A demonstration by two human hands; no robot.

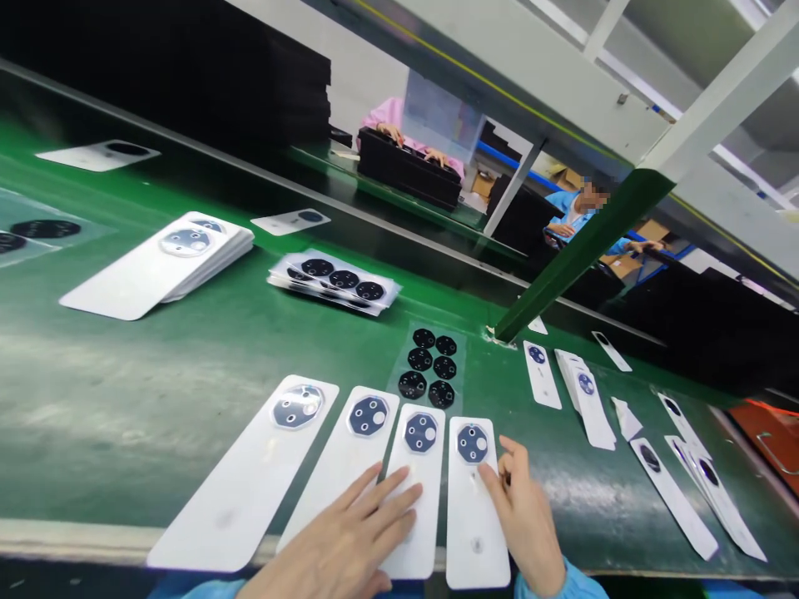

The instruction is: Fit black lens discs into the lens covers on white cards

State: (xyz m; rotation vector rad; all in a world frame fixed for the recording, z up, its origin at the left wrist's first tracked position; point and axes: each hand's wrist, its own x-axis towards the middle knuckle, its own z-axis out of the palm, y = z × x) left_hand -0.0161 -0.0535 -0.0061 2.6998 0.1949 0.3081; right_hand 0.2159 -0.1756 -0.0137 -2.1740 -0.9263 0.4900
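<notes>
Panels (428,528) in nearest row: four.

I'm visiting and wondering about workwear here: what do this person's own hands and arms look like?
Both the left hand and right hand are bare, without gloves. A light blue left sleeve and matching right sleeve peek in at the bottom edge; no cables show on either.

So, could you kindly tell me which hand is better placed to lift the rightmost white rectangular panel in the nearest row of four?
Probably the right hand: its thumb is over that white rectangular panel, while the left hand lies over the two middle panels.
</notes>
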